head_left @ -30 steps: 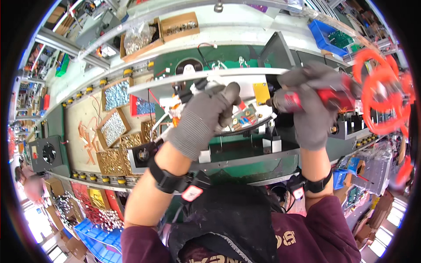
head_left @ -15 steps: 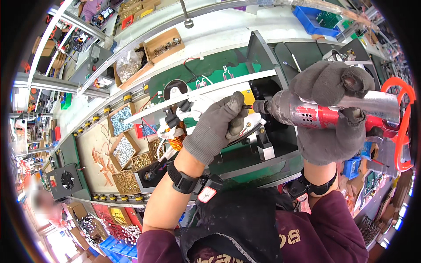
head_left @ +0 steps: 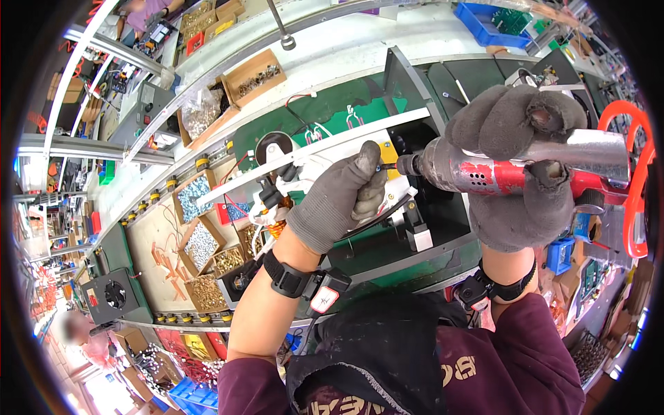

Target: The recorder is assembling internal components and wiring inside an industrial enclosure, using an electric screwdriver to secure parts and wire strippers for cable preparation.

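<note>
My right hand (head_left: 503, 124), in a dark grey glove, is wrapped round a red and silver power screwdriver (head_left: 477, 176) lying level, its bit pointing left. A red coiled hose (head_left: 633, 128) loops at the tool's rear end. My left hand (head_left: 342, 197), also gloved, is closed with thumb and fingers pinched near the bit's tip (head_left: 389, 166). Whatever those fingers hold is hidden. Behind the bit lies a yellow plate (head_left: 395, 149) inside a dark metal housing (head_left: 449, 225). Orange-wound copper wire (head_left: 275, 228) shows beside my left wrist.
Small boxes of screws (head_left: 200, 243) stand on the bench to the left, near a black fan unit (head_left: 111, 294). A cardboard box of metal parts (head_left: 254, 77) sits at the far side. Blue bin (head_left: 484, 28) is at far right. A metal rod (head_left: 282, 28) hangs overhead.
The whole view has shifted slightly. The screwdriver and both hands keep nearly the same places, and more of the bit's tip shows beside my left fingers.
</note>
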Tool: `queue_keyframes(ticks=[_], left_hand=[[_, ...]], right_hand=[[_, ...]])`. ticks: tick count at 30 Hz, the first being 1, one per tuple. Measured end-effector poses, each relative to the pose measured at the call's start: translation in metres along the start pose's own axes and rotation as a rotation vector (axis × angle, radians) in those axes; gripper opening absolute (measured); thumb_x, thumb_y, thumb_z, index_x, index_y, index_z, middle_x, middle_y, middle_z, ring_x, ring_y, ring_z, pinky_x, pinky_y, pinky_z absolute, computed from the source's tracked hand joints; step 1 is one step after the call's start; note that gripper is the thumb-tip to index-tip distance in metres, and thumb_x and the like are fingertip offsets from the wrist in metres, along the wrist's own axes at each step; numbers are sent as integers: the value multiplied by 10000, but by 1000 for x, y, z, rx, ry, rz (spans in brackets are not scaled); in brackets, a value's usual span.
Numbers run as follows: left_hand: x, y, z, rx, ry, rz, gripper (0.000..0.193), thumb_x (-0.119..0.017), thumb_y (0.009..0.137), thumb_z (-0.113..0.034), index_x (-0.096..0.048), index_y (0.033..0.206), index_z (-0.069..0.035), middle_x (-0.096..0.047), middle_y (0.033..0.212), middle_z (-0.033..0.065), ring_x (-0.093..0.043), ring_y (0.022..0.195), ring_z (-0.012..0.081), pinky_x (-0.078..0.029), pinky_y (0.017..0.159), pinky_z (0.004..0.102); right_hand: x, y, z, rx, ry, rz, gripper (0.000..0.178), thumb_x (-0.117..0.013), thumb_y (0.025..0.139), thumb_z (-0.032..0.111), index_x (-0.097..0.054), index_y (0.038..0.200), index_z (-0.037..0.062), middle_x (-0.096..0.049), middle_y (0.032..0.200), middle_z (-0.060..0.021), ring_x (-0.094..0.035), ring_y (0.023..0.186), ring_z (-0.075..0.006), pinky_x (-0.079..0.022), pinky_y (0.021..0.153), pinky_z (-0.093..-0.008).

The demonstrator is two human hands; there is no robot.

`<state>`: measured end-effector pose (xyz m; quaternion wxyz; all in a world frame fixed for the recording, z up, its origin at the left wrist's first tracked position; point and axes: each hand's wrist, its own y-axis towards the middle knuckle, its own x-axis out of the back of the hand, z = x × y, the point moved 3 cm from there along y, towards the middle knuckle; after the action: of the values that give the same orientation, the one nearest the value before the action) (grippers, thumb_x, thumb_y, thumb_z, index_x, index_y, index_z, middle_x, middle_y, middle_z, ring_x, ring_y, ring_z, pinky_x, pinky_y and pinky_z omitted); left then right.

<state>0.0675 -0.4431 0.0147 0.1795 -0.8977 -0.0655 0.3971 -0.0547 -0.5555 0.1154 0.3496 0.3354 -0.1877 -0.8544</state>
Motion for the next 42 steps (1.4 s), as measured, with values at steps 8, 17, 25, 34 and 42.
queue_keyframes(ticks=[8, 17, 25, 34, 42], left_hand=[[-9, -1, -7, -37, 120, -58, 473, -515, 856, -532, -416, 711, -93, -305, 554, -38, -266, 436, 54, -220, 391, 201], [-12, 1, -2, 47, 76, 37, 537, -463, 840, -600, -363, 628, -118, -264, 519, -44, -251, 417, 59, -194, 380, 200], [-2, -22, -25, -43, 550, -339, 685, -254, 925, -594, -563, 885, 16, -345, 524, -39, -292, 438, 59, -256, 422, 231], [31, -74, -26, -381, -151, -360, 299, -389, 830, 75, -481, 1114, 80, -545, 1073, 192, -551, 1069, 294, -491, 919, 334], [45, -78, -16, -367, -233, -415, 225, -452, 898, -20, -506, 1097, 69, -584, 971, 158, -628, 844, 234, -550, 731, 295]], right_hand=[[-6, 4, 6, -49, 10, 59, 352, -631, 799, 353, -519, 1025, 108, -411, 683, -37, -423, 614, -193, -369, 494, -322], [-13, 15, 23, -99, 6, 130, 324, -625, 795, 326, -517, 1017, 116, -403, 686, -33, -410, 617, -194, -357, 514, -321], [-13, 22, -1, -86, -128, 116, 310, -581, 809, 261, -494, 1035, 68, -447, 743, -76, -435, 660, -222, -396, 598, -358], [-20, 21, -68, -166, -168, 44, 213, -563, 730, -109, -526, 917, -15, -599, 791, -114, -594, 682, -174, -467, 562, -269], [-30, 17, -77, -282, -215, 96, 249, -570, 738, -108, -501, 948, 7, -610, 803, -139, -568, 645, -131, -433, 487, -218]])
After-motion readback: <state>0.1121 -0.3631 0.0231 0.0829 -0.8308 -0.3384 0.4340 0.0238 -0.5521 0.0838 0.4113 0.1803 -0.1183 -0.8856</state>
